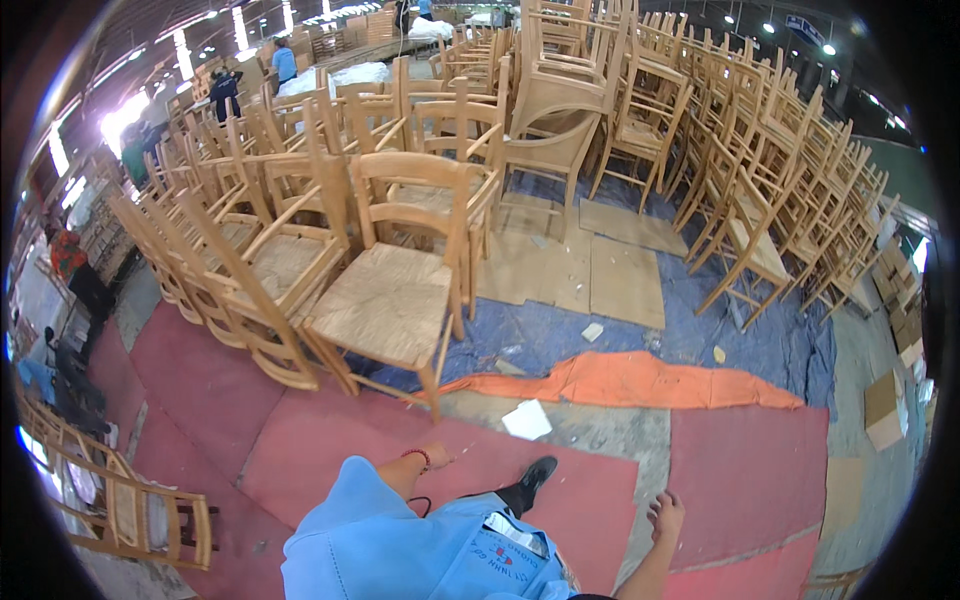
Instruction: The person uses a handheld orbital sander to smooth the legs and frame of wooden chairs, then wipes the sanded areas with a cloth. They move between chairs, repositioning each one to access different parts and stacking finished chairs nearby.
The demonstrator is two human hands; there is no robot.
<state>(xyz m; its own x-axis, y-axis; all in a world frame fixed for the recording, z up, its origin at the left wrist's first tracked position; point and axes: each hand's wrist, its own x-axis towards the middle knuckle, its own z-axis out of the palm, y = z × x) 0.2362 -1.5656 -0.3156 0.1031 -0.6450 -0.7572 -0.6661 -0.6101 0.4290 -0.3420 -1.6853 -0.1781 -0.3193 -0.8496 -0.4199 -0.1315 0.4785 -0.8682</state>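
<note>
My left hand (441,456), with a red beaded bracelet at its wrist, hangs over the red mat and holds nothing that I can see; it is small and its fingers look loosely stretched. My right hand (665,514) hangs free at my right side, its fingers a little bent and apart, nothing in them. Ahead of my left hand stands a wooden chair (392,300) with a woven seat, upright and untouched. Against its left side are several chairs stacked seat to seat, among them an upturned chair (262,300).
Tall stacks of chairs (760,200) line the right. Blue tarpaulin (530,325), cardboard sheets (625,280) and a bunched orange sheet (640,380) cover the floor ahead. A white foam piece (527,420) lies near my shoe (538,478). A cardboard box (885,410) stands right; people work far left.
</note>
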